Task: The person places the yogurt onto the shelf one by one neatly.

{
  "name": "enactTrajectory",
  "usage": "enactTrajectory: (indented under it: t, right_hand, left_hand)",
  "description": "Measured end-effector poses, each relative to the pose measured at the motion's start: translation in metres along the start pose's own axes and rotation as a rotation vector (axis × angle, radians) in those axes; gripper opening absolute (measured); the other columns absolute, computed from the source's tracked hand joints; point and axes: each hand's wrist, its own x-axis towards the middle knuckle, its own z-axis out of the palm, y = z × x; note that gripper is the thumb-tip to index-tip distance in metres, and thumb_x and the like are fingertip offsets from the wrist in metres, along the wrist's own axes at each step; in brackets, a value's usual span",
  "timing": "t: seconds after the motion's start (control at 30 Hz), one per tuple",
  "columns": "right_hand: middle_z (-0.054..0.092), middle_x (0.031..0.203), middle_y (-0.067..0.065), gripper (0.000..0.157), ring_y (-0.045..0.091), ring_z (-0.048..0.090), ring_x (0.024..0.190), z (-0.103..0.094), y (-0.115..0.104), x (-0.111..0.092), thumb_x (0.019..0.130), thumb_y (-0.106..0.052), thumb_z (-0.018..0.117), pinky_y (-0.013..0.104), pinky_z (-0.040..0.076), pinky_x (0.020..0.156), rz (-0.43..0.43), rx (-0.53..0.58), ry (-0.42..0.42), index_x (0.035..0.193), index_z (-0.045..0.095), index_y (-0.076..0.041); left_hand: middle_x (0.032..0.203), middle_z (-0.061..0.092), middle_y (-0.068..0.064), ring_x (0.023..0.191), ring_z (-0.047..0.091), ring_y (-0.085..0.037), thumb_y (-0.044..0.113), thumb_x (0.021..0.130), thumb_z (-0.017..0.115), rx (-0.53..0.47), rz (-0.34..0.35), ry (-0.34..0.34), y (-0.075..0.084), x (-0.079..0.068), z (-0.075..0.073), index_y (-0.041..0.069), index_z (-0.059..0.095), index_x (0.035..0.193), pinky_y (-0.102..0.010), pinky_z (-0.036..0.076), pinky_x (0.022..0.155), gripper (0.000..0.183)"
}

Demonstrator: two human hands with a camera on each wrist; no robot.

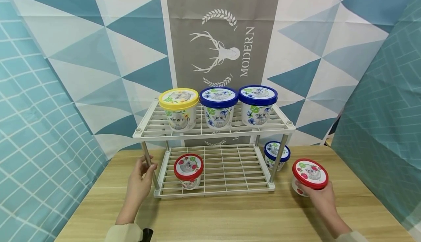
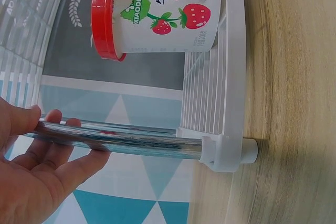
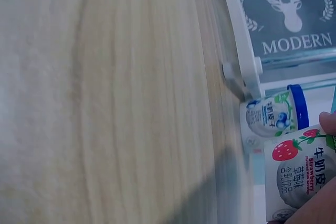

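My left hand (image 1: 138, 181) holds the front left metal post (image 2: 131, 142) of a white two-tier wire rack (image 1: 230, 172), thumb on one side and fingers on the other. At the right, my right hand (image 1: 323, 200) grips a red-lidded strawberry tub (image 1: 310, 174) by its side, lid up. In the right wrist view, thumb and fingers show at the edge of its white wall (image 3: 294, 182). Another red-lidded strawberry tub (image 1: 188, 170) stands on the lower shelf, towards the left. A blue-lidded blueberry tub (image 1: 277, 154) stands on the table just right of the rack, partly behind its post.
The top shelf carries a yellow-lidded tub (image 1: 179, 101) and two blue-lidded tubs, one in the middle (image 1: 219, 105) and one at the right (image 1: 257, 105). Under the rack is a wooden table (image 1: 213, 216). A patterned cloth backdrop (image 1: 131, 52) hangs behind.
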Motion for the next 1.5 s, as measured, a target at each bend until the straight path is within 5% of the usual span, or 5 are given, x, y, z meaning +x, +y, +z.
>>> enactTrajectory:
  t: [0.27, 0.6, 0.87, 1.1, 1.5]
  right_hand:
    - [0.018, 0.160, 0.040, 0.115, 0.057, 0.024, 0.144, 0.002, -0.002, -0.013, 0.087, -0.028, 0.082, 0.069, 0.028, 0.115, -0.005, -0.010, -0.013, 0.159, 0.001, 0.009]
    - [0.017, 0.160, 0.040, 0.117, 0.057, 0.025, 0.143, 0.005, -0.007, -0.025, 0.087, -0.028, 0.082, 0.069, 0.029, 0.114, 0.000, -0.012, -0.027, 0.160, -0.001, 0.008]
    - [0.017, 0.161, 0.039, 0.114, 0.056, 0.023, 0.144, 0.005, -0.016, -0.034, 0.089, -0.027, 0.081, 0.068, 0.030, 0.114, -0.021, -0.001, -0.074, 0.160, -0.002, 0.006]
    - [0.020, 0.161, 0.036, 0.116, 0.052, 0.027, 0.144, 0.005, -0.023, -0.044, 0.089, -0.034, 0.082, 0.065, 0.032, 0.115, -0.029, -0.003, -0.120, 0.160, 0.001, 0.007]
    - [0.025, 0.160, 0.034, 0.115, 0.050, 0.030, 0.143, 0.015, -0.033, -0.063, 0.087, -0.037, 0.084, 0.064, 0.037, 0.113, -0.061, -0.016, -0.173, 0.160, 0.005, 0.007]
  left_hand:
    - [0.114, 0.073, -0.022, 0.093, 0.057, 0.009, 0.006, 0.106, 0.055, -0.006, -0.004, -0.002, -0.002, 0.001, 0.000, 0.003, 0.052, 0.135, -0.024, 0.048, 0.082, 0.029]
    - [0.114, 0.073, -0.023, 0.098, 0.066, -0.011, 0.005, 0.106, 0.054, 0.001, -0.014, 0.003, -0.003, -0.001, -0.002, 0.002, 0.051, 0.135, -0.030, 0.050, 0.084, 0.029]
    - [0.114, 0.073, -0.024, 0.095, 0.062, -0.003, 0.006, 0.106, 0.055, 0.010, -0.014, -0.010, -0.005, 0.000, -0.002, 0.002, 0.050, 0.137, -0.025, 0.048, 0.080, 0.031]
    - [0.108, 0.074, -0.023, 0.088, 0.055, 0.010, 0.005, 0.105, 0.056, 0.004, 0.049, 0.026, -0.004, -0.001, -0.001, 0.001, 0.052, 0.133, -0.025, 0.046, 0.074, 0.029]
    - [0.110, 0.074, -0.023, 0.090, 0.056, 0.011, 0.005, 0.105, 0.057, -0.012, 0.070, 0.028, -0.003, 0.001, 0.001, 0.001, 0.052, 0.132, -0.021, 0.048, 0.076, 0.028]
